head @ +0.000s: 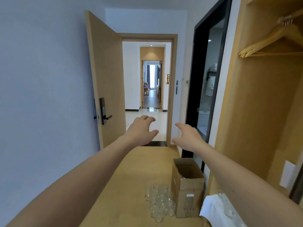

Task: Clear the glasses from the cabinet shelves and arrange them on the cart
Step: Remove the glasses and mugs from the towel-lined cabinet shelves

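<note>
Head view, left hand [142, 130] and right hand [188, 138] reaching forward, fingers spread and loosely curled, gripping nothing — clear glasses [159, 202] clustering on the wooden tabletop [131, 185] beside an open cardboard box [186, 189].

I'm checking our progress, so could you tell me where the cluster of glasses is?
In the head view, the glasses stand low on the wooden cart top, just left of the open cardboard box.

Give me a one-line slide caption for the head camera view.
Both empty hands, left and right, reach forward above a wooden cart top holding clustered glasses beside a cardboard box.
</note>
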Motion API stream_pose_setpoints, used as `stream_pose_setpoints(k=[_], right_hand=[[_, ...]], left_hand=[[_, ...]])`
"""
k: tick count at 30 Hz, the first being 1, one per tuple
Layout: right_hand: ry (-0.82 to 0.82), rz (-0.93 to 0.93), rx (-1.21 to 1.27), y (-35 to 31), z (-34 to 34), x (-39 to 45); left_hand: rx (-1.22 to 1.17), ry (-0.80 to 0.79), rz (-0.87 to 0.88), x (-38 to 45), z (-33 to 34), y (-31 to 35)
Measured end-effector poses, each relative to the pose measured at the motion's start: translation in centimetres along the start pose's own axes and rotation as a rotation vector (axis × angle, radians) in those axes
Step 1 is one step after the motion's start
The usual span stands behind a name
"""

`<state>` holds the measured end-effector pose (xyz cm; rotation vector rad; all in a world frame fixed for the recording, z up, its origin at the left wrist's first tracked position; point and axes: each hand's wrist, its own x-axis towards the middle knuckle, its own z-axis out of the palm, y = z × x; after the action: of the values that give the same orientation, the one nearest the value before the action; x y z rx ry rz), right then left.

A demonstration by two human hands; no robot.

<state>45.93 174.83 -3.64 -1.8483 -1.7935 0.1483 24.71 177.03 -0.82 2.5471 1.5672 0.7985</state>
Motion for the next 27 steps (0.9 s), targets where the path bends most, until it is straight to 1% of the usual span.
stream_pose_setpoints(k=[6, 12, 22, 27], right_hand=[[-0.014, -0.033, -0.007, 5.6, -1.5, 11.7], [-0.034, -0.024, 0.009, 10.5, -1.4, 20.4], [-0.044, 0.074, -0.003, 17.5, 1.8, 28.6], [-0.006, 0.155, -0.044, 21.7, 2.8, 32.2]], left_hand=[[-0.013, 0.018, -0.033, 12.3, 4.1, 0.5], [-0.011, 0.004, -0.029, 21.6, 8.4, 1.2], [-0.068, -0.066, 0.047, 32.3, 16.8, 0.2], [-0.123, -0.107, 0.155, 38.5, 21.4, -0.1]])
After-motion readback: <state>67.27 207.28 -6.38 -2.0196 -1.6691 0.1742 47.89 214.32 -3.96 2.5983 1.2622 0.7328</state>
